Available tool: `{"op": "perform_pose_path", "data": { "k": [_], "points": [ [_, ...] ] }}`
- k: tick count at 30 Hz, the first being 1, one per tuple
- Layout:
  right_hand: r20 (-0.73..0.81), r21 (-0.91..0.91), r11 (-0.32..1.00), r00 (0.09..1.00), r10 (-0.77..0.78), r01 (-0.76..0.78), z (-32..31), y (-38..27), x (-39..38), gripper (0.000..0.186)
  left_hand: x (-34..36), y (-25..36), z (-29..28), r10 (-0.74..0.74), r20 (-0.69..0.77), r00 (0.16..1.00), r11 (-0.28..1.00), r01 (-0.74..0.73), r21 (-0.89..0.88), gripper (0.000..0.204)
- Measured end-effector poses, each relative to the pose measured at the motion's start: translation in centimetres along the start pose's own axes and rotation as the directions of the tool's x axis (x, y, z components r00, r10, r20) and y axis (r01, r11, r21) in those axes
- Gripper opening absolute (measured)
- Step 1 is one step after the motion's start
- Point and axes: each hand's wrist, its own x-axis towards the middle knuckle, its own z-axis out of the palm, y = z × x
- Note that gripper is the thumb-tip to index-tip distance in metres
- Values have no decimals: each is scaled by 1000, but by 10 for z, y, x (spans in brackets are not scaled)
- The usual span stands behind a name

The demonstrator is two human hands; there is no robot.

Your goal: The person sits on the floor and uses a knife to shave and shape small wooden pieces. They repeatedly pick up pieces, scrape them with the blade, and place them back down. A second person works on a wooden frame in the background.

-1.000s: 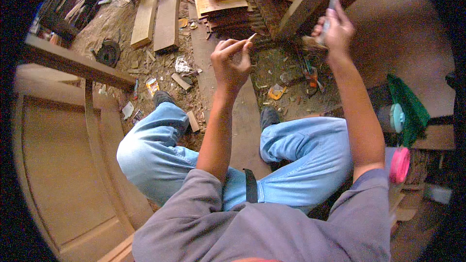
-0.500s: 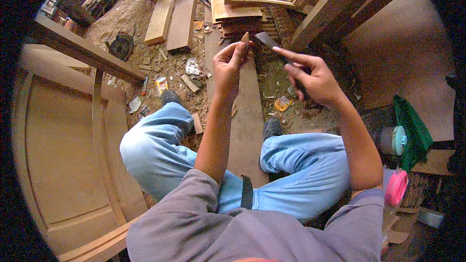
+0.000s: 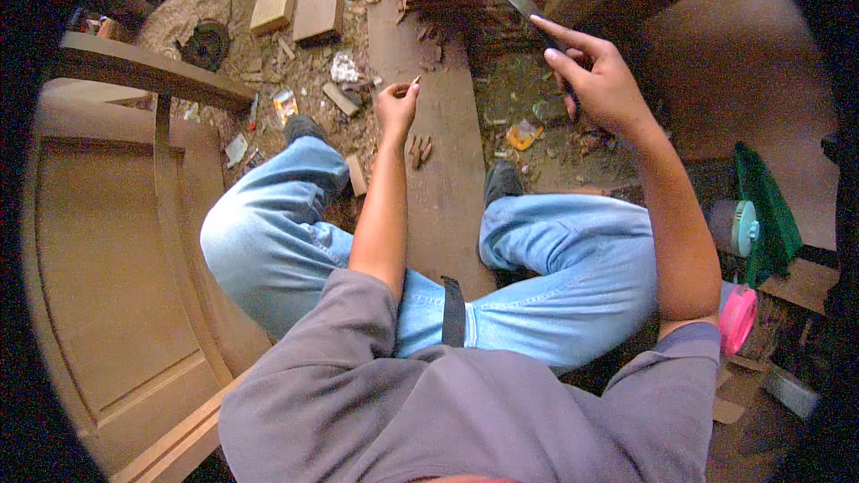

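Dim, warm light; the floor at top is brightest. Fisheye bends the edges, corners go black, detail is soft throughout.

The chisel (image 3: 530, 11) in the right hand (image 3: 601, 80) has a dull grey metal blade. The left hand (image 3: 396, 107) pinches a pale wood sliver (image 3: 414, 80). The plank (image 3: 443, 152) is bare matt wood; the panelled door (image 3: 107, 250) is smooth, unvarnished wood. The jeans (image 3: 555, 268) are soft blue denim.
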Motion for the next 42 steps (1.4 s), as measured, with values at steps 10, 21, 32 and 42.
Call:
{"op": "perform_pose_path", "data": {
  "k": [10,21,32,42],
  "points": [
    [583,-596,774,778,236,212,23,45,7,55,-73,-135,31,-257,-165,952,911,296,288,28],
    [693,-617,767,585,421,178,71,79,-2,64,-70,-146,26,-321,-142,936,894,349,279,29],
    [656,-725,646,521,546,237,64,95,14,68,-67,-150,30,-229,-66,971,907,237,347,32],
    [674,-697,684,520,524,214,64,99,15,70,-63,-152,49,-253,59,966,850,193,490,36]
  ]
}}
